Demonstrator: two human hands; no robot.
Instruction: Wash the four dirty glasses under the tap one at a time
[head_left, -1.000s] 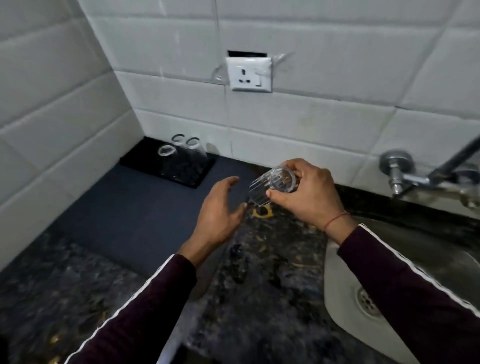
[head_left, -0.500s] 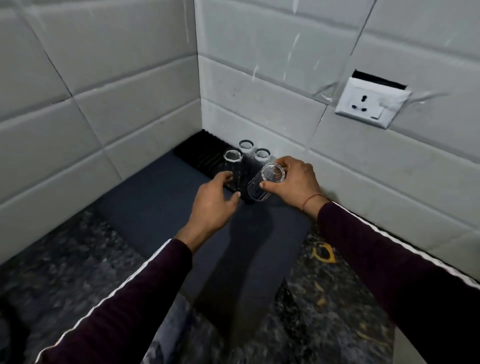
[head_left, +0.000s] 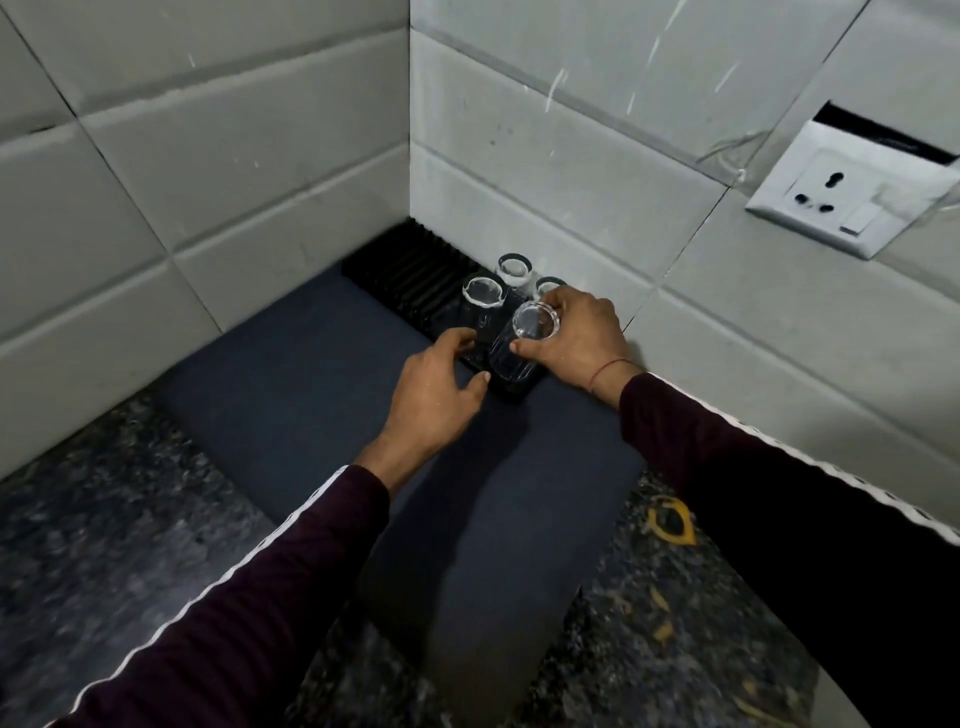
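My right hand (head_left: 571, 338) grips a clear ribbed glass (head_left: 522, 345) by its upper end, holding it on the front corner of a black ridged tray (head_left: 410, 270). Three more clear glasses stand on that tray: one at the left (head_left: 483, 304), one at the back (head_left: 513, 270) and one partly hidden behind my right hand (head_left: 548, 286). My left hand (head_left: 436, 389) hovers just left of the held glass, fingers loosely curled, thumb near the glass base. Whether it touches the tray is unclear.
The tray sits in the corner of the white tiled walls on a dark blue mat (head_left: 322, 384) laid over a speckled granite counter (head_left: 104, 545). A white wall socket (head_left: 852, 202) hangs at the right. The tap and sink are out of view.
The view swung left from the sink to the corner. My right hand carried the glass from above the counter down onto the tray. My left hand followed to the tray's front.
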